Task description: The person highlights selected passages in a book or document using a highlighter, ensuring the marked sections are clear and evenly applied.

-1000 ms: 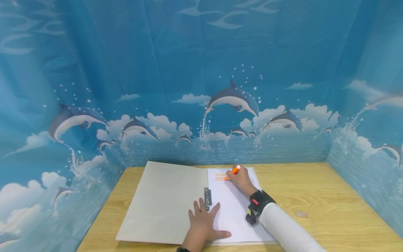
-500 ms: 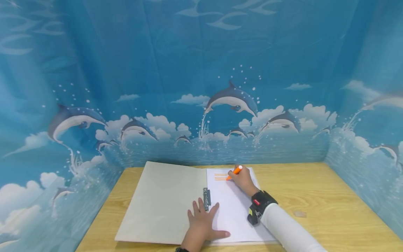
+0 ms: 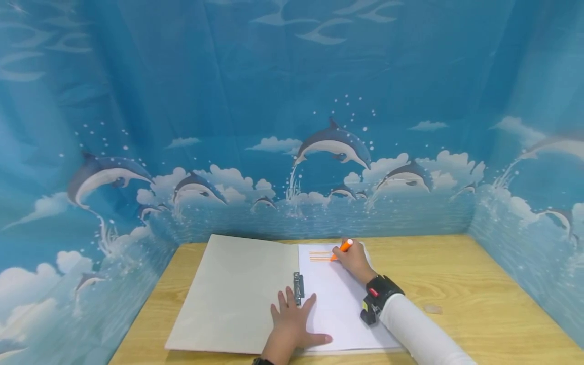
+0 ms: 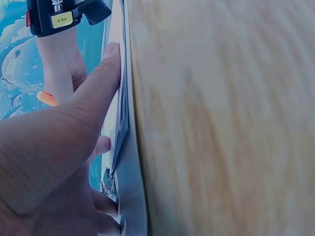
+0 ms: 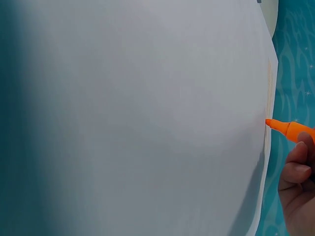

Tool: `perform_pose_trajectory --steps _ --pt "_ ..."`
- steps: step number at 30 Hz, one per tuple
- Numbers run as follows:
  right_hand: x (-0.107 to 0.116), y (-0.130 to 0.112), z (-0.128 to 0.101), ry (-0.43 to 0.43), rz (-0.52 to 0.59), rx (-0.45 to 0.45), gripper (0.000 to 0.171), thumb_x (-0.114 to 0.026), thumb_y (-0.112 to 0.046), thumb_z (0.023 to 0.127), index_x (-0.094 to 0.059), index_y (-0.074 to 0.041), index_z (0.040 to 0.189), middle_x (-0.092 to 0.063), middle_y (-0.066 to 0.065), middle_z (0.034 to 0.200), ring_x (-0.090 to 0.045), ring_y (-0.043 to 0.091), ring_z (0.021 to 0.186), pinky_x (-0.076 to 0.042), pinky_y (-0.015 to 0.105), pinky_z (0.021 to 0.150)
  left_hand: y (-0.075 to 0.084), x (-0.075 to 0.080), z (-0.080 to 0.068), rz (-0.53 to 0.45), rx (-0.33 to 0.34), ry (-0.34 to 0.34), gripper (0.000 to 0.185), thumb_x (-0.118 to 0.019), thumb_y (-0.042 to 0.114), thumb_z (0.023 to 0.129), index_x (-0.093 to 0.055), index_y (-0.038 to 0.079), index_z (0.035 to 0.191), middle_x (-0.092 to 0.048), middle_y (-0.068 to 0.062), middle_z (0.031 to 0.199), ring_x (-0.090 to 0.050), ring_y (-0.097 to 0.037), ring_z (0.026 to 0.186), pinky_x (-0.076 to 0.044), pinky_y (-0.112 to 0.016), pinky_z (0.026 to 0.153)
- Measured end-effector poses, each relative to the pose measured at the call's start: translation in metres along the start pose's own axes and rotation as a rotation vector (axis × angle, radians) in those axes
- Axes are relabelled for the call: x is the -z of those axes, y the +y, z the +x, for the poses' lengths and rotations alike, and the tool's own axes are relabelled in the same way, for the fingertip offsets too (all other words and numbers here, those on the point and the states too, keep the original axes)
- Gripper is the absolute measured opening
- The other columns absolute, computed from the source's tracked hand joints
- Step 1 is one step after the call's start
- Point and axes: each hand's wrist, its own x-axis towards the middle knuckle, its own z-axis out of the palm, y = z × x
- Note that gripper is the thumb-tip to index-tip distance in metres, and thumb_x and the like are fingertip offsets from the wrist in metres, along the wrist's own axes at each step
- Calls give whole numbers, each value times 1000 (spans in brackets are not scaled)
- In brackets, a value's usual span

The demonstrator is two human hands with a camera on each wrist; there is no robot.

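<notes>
An open grey folder lies on the wooden table, with a white sheet on its right half. My right hand grips an orange marker, its tip on the sheet beside several orange lines near the top edge. The right wrist view shows the marker tip touching the sheet. My left hand lies flat with fingers spread, pressing the sheet and folder just below the metal clip. In the left wrist view the thumb presses the paper edge.
A blue dolphin-print curtain walls the table at the back and both sides. A small pale mark sits on the wood right of the folder. A black wrist device is strapped on my right forearm.
The right hand has slid the marker a little to the right along the sheet, lengthening the orange line. The left hand has stayed pressed in place.
</notes>
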Motion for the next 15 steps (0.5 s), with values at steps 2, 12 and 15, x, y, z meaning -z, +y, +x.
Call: perform_pose_trajectory --steps 2,12,15 --pt "0 1 0 3 -5 0 33 -67 -4 84 -42 -12 63 -34 -4 54 -34 13 49 -29 26 51 0 0 0 0 1 -1 101 -76 76 69 -47 27 152 -23 -34 160 -14 -59 147 -21 -76 112" --pt "3 7 1 31 -24 12 36 -67 -3 83 -39 -13 63 -30 -4 55 -30 12 49 -26 26 50 0 1 -1 -16 6 -6 103 -77 76 68 -46 27 153 -22 -34 161 -14 -59 148 -20 -75 113" --pt "4 8 2 29 -19 7 37 -68 -2 83 -38 -13 63 -30 -4 55 -29 12 50 -26 25 51 -1 1 -2 -9 -7 8 102 -77 75 69 -47 26 152 -24 -34 160 -15 -59 147 -21 -76 112"
